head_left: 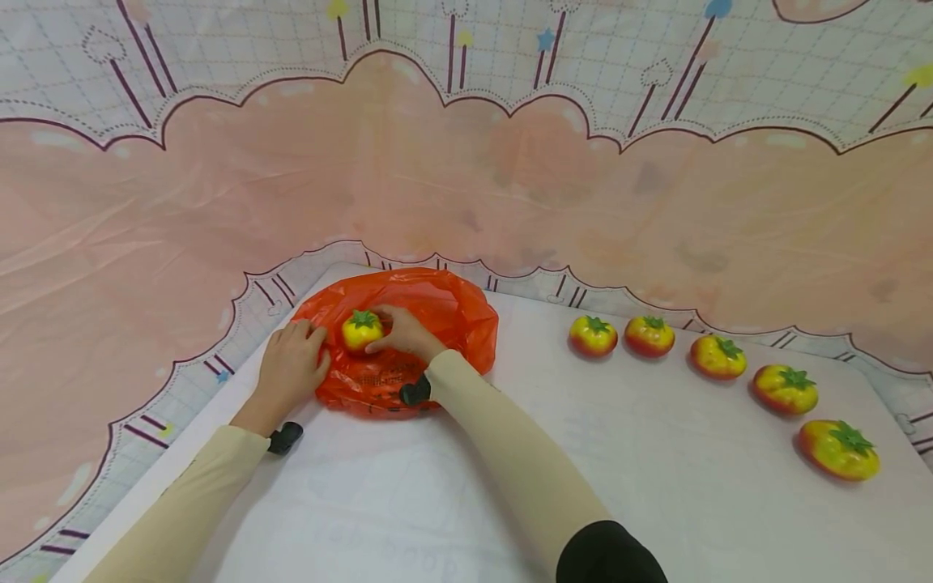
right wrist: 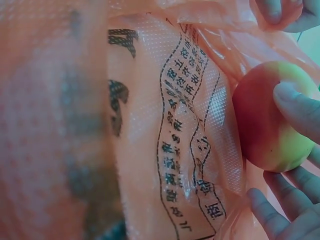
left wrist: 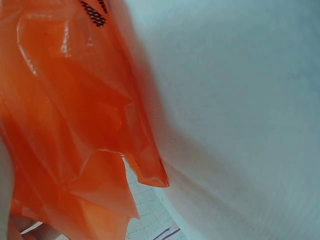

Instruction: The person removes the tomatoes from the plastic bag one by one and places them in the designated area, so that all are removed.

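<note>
An orange-red plastic bag (head_left: 459, 324) lies spread at the left end of the white table, its black print facing me in the right wrist view. My right hand (head_left: 408, 334) grips a red and yellow persimmon-like fruit (head_left: 361, 330) with a green leafy top, thumb on one side and fingers on the other. In the right wrist view the fruit (right wrist: 272, 117) is right against the bag's plastic (right wrist: 145, 125). At the bag's left edge, my left hand (head_left: 291, 364) holds the plastic with curled fingers. Its fingertips (left wrist: 37, 231) are partly hidden behind the bag in the left wrist view.
Several matching fruits stand in a curved row on the right of the table, from one fruit (head_left: 593, 337) at the back to another (head_left: 838, 450) nearer the front. A pink and white patterned cloth (head_left: 408, 178) rises behind the white table (head_left: 510, 453).
</note>
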`<state>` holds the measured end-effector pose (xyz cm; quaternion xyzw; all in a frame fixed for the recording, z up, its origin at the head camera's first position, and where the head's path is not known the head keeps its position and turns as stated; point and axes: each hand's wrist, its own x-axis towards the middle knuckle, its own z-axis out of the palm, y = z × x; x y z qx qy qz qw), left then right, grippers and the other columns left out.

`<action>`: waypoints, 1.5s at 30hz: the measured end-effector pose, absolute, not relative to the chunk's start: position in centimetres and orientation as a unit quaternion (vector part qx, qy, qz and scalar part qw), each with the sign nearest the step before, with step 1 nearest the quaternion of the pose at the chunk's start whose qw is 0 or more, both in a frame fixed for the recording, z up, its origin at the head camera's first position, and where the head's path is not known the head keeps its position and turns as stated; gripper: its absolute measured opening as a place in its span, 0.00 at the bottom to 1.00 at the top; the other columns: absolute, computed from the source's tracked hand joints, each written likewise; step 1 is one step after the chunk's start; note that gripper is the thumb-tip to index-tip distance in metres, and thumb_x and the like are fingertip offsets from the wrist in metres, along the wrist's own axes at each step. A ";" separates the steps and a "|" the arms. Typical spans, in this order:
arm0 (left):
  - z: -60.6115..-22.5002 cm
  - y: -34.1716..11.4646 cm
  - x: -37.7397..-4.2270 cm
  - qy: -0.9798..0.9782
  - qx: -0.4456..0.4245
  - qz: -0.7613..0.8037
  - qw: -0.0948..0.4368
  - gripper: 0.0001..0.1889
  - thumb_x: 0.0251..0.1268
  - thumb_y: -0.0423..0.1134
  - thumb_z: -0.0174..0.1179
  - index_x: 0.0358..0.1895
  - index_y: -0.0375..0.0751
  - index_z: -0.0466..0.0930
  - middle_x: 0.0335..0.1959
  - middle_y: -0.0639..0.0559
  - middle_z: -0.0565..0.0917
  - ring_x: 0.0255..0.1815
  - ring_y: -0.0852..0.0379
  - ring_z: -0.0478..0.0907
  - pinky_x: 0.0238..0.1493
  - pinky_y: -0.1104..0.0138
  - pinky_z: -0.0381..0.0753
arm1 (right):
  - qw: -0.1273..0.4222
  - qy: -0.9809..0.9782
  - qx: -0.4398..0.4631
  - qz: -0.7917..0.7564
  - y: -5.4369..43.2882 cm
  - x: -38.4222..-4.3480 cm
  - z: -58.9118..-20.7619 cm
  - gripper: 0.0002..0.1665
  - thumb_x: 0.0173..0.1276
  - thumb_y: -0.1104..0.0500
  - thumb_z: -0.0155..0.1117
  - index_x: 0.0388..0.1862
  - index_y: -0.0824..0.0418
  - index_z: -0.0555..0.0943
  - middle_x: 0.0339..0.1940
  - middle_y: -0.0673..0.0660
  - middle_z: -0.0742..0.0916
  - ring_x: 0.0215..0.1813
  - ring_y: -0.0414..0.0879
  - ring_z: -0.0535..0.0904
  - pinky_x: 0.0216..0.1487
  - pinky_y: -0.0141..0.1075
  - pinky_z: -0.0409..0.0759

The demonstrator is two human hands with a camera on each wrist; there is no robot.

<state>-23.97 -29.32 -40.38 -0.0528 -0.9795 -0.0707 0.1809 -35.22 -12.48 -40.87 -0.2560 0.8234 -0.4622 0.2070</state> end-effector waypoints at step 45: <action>-40.4 -29.3 -24.1 -0.979 -0.054 -0.072 0.185 0.15 0.59 0.34 0.58 0.48 0.28 0.75 0.44 0.33 0.74 0.51 0.36 0.68 0.58 0.43 0.67 | 0.164 0.767 -0.291 -0.547 -8.4 -34.4 -37.2 0.40 0.52 0.59 0.74 0.65 0.54 0.69 0.64 0.51 0.75 0.65 0.47 0.72 0.61 0.35 0.75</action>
